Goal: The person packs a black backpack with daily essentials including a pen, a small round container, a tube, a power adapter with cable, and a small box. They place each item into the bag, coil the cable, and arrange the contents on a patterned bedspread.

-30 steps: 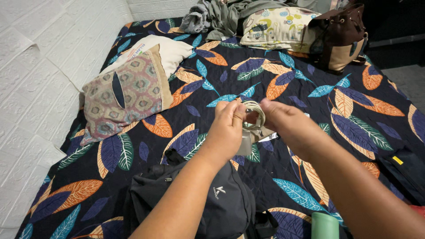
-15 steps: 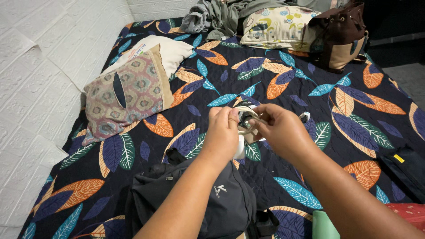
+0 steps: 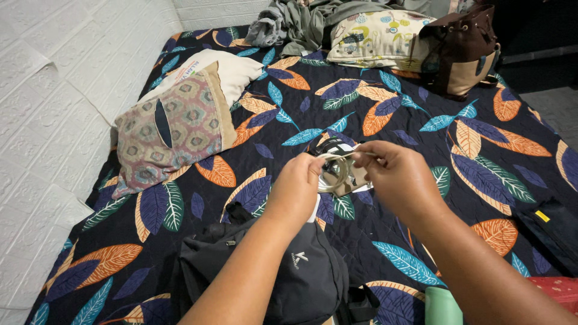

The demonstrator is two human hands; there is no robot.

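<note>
A bed quilt (image 3: 385, 102) w/ a dark leaf print fills most of the view, set against a white embossed wall (image 3: 54, 78). On it, upper left, a patterned pillow (image 3: 171, 129) is propped over a cream one; at the far end a heap of grey-green clothes (image 3: 301, 21) and a floral cushion (image 3: 376, 36) are seen, w/ a brown bucket bag (image 3: 460, 51) stood upright beside them. Near the bottom edge a black pouch bag (image 3: 283, 277) lies below the forearms, approx. under the left wrist.

Above the quilt's middle, a pale cable coil (image 3: 333, 171) is held up between both hands. The left hand (image 3: 295, 189) is pinched on the coil's left side; the right hand (image 3: 400, 177) is closed on a strand at the coil's top, fingers pinched.

Progress, as judged: several loops are already formed, so winding looks mostly done. A loose strand remains to be wrapped or tucked, and the coil has not yet been put down or stowed. How much cable is left can't be told; part is hidden by the hands.
</note>
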